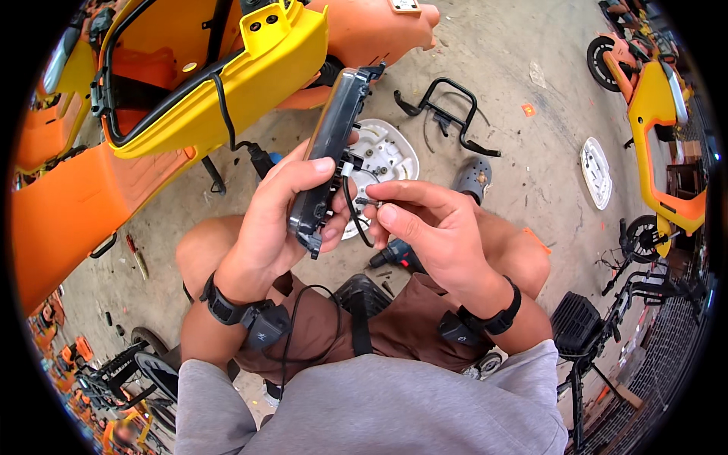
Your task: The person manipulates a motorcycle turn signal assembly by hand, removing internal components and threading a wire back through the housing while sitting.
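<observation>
My left hand (277, 201) is wrapped round a long, dark, glossy housing (324, 140) that looks like a lamp unit; it stands tilted, with clips and brackets along its edges. A white connector (347, 169) sits at its right side, and a black cable (353, 216) loops down from there towards my right hand. Thumb and forefinger of my right hand (436, 227) pinch a small, dark, slender piece (369, 202) just right of the housing. Whether it is the cable's end or a loose part, I cannot tell.
Below my hands lie a white plastic shell (398, 148) with fittings and a power drill (402, 254). A yellow-orange scooter body (174, 144) fills the left. Ahead are a black tubular rack (474, 117) and a white panel (596, 173); another scooter (648, 114) stands right.
</observation>
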Action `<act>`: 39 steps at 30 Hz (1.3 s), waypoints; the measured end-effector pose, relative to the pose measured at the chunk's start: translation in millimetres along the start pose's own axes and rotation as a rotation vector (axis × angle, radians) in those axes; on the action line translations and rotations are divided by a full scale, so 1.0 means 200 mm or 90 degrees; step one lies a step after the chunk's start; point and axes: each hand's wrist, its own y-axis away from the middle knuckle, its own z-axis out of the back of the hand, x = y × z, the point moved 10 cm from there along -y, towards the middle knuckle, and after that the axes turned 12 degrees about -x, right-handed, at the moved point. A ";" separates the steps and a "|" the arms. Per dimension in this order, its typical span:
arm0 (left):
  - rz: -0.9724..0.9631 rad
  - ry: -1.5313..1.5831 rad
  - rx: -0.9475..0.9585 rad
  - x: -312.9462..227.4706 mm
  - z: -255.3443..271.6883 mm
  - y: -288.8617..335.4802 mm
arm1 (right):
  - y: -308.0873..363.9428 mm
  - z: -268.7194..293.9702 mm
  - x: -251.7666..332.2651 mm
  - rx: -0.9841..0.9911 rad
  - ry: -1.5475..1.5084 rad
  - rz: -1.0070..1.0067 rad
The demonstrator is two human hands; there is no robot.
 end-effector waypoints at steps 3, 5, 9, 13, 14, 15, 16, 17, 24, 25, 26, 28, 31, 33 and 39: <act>-0.021 0.005 0.021 -0.01 -0.01 0.01 | -0.01 0.00 -0.04 0.028 -0.026 -0.037; -0.072 -0.016 0.020 -0.04 -0.02 0.01 | -0.01 0.00 -0.04 0.043 -0.044 -0.047; -0.040 -0.004 0.048 -0.02 -0.02 0.01 | -0.02 0.01 -0.02 0.061 -0.112 -0.051; -0.073 -0.030 0.053 -0.02 -0.01 0.01 | -0.05 0.03 0.02 0.036 -0.095 -0.043; -0.072 -0.033 0.038 -0.03 0.00 0.00 | -0.06 0.05 0.03 0.025 -0.067 -0.023; -0.083 -0.065 0.013 -0.03 0.00 0.00 | -0.06 0.05 0.05 0.016 -0.040 -0.005; -0.095 -0.098 -0.012 -0.02 -0.01 -0.01 | -0.06 0.07 0.07 -0.022 -0.039 0.025; -0.106 -0.129 -0.038 -0.02 -0.01 -0.01 | -0.06 0.08 0.09 -0.032 -0.009 0.053; -0.078 -0.104 -0.017 0.00 -0.11 0.01 | -0.04 0.07 0.16 -0.035 0.035 0.111; -0.087 -0.109 -0.023 0.00 -0.11 0.00 | -0.04 0.06 0.16 -0.025 0.043 0.127; -0.095 -0.114 -0.030 0.00 -0.10 0.00 | -0.04 0.06 0.17 -0.015 0.050 0.144; -0.100 -0.110 -0.036 0.00 -0.08 0.00 | -0.04 0.05 0.17 -0.014 0.063 0.159; -0.112 -0.099 -0.038 -0.02 -0.08 0.01 | -0.03 0.05 0.19 -0.017 0.133 0.202; -0.145 -0.109 -0.046 -0.04 -0.08 0.02 | -0.02 0.05 0.21 -0.016 0.167 0.231; -0.290 -0.182 -0.065 -0.11 -0.08 0.06 | 0.01 0.02 0.24 -0.029 0.160 0.233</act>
